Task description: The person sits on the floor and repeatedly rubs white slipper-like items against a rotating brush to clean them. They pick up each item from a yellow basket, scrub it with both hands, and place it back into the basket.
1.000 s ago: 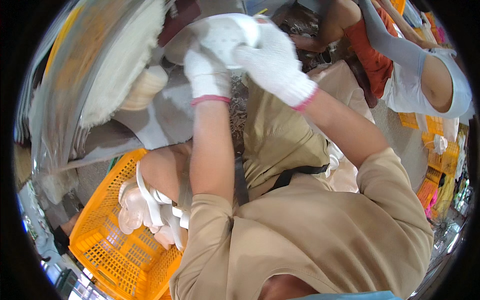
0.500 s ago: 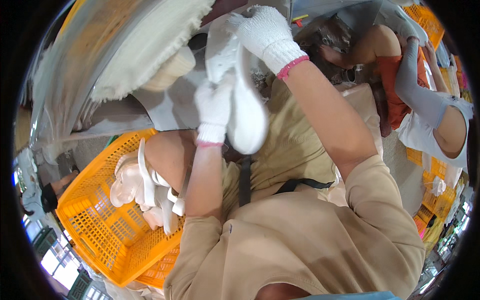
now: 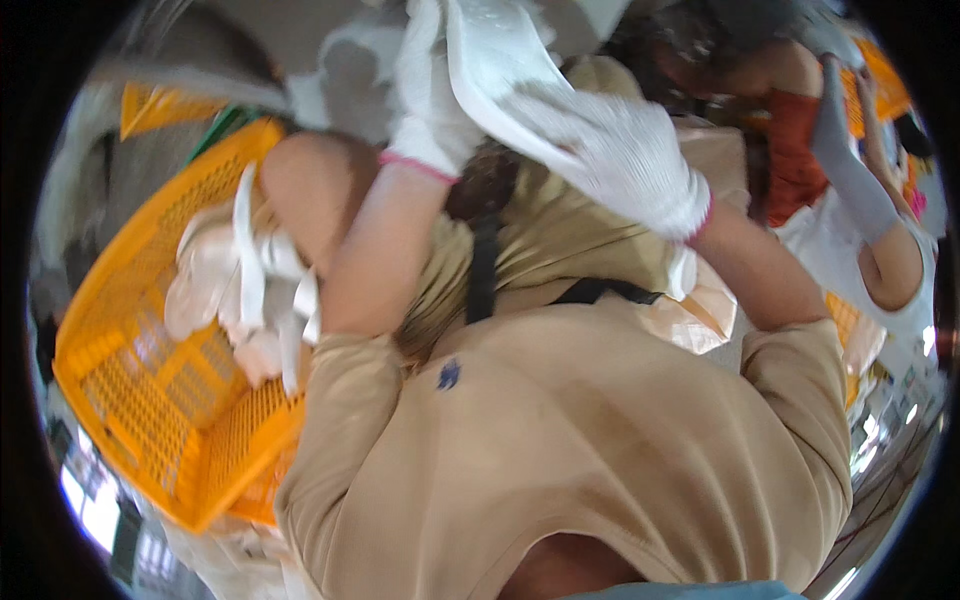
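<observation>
Above my lap, at the top of the head view, I hold a white shoe sole, long and curved with a raised rim. My left hand, in a white knit glove with a pink cuff, grips its left edge; the fingertips run out of the picture. My right hand, gloved the same way, takes the sole's near right side, with fingers lying on its inner face. Left of my knee, an orange slatted basket holds several pale soles or sole-like pieces in a loose pile.
A grey dusty surface lies beyond my left hand. On the right sits another person in a white top and grey sleeve. A black strap runs over my lap, and a pale sack-like sheet lies beside my right thigh.
My right hand has moved from the sole's far end to its near right side. The sole has turned and its inner face now shows. The fluffy white wheel has left the view.
</observation>
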The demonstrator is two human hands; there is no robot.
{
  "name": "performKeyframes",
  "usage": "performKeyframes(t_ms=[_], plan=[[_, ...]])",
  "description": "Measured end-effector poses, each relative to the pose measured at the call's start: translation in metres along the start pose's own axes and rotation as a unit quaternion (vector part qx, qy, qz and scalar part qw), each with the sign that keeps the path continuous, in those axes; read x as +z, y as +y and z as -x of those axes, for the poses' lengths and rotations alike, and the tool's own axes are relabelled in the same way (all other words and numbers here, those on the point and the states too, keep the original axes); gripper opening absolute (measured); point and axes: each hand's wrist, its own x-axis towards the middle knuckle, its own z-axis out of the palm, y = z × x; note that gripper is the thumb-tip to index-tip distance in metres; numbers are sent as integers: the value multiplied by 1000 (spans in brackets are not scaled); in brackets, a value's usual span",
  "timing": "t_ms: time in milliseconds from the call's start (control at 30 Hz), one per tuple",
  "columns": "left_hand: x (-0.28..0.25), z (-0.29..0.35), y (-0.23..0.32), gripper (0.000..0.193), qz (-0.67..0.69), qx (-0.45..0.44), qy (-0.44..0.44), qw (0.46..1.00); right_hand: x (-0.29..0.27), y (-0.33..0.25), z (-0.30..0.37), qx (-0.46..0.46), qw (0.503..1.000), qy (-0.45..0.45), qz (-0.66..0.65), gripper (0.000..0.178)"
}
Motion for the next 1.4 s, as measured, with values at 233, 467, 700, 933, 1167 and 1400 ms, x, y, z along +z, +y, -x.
performKeyframes(t_ms=[233,467,700,933,1167,1400], plan=[[-7,-23,44,48,-98,169,118,974,30,-25,-76,74,972,203,-88,32],[-35,-45,32,36,-23,-9,116,993,32,-18,-92,128,981,135,-51,33],[-26,-35,34,31,-649,228,83,721,42,-20,-105,152,975,148,-59,32],[-37,-44,15,43,58,132,47,989,40,-19,-108,217,954,124,-166,48],[-45,-64,54,68,-105,-53,148,982,8,-46,-98,225,897,-4,-382,61],[-32,-40,25,87,-32,-43,221,974,16,-53,-63,284,828,-42,-482,52]])
